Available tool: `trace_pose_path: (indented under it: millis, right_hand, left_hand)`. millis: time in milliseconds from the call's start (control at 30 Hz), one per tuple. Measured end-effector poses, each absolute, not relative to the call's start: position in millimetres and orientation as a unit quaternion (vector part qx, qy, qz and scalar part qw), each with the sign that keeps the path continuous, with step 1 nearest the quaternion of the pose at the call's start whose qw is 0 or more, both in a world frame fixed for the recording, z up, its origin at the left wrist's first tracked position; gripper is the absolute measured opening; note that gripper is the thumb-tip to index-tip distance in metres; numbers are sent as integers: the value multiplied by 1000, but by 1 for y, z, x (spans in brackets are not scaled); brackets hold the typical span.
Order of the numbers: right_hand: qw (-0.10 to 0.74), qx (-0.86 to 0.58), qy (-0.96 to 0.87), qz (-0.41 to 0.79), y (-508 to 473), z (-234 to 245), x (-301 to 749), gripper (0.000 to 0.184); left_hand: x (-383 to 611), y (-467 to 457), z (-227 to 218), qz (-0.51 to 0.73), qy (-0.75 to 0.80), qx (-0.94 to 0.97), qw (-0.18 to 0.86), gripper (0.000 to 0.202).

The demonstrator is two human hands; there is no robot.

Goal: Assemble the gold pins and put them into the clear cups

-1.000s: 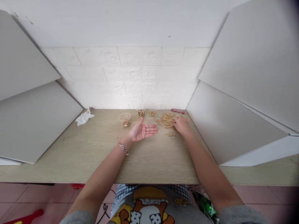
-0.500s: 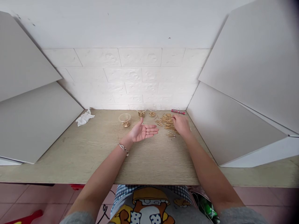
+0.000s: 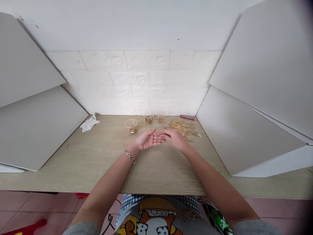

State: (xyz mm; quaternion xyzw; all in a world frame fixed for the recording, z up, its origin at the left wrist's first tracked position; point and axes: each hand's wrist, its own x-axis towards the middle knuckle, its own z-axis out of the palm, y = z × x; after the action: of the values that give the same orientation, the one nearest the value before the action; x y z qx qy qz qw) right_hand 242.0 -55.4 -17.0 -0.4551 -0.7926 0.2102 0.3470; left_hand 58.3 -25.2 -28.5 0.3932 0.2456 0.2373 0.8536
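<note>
Left hand [image 3: 148,141] open and palm-up, steady the right hand [image 3: 176,137], its grip indiscernible from this view, over the left fingers [image 3: 159,141], with the gold-coloured pins [image 3: 179,124] spread just behind on the bench [image 3: 166,169].

We see a pile of pins [image 3: 182,126] gleaming like polished brass. Left of the pile, a cup [image 3: 131,124] looks like smooth, clear plastic; nearer us, a bracelet [image 3: 130,157] has a shiny metal finish. Far left of the pile, a crumpled wad [image 3: 89,123] looks matt, cloth or paper. Beneath the pile, the tabletop [image 3: 156,169] shows dull, streaky wood grain.
</note>
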Motion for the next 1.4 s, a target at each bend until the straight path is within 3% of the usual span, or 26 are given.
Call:
trace_pose_path:
  millis: [200,467,667,867,1300,1400]
  right_hand:
    - [356,-502,-750,243,-53,-22,241,18]
    - [393,-493,-728,268,-51,-29,237,23]
    - [400,-496,-708,303,-48,-23,248,29]
    - [348,-525,-719,293,-45,-16,258,20]
    - [343,-518,-737,266,-49,-15,254,16]
    - [359,-517,-732,260,-49,-16,253,15]
  left_hand:
    - [60,-29,-27,257,274,402,835,23]
    - [67,-28,-33,291,337,419,791,14]
    - [68,-29,-30,322,356,397,782,13]
    - [66,-29,-28,337,369,381,778,15]
    - [67,-29,-25,316,379,384,781,12]
    - [66,-27,-25,317,362,364,797,26]
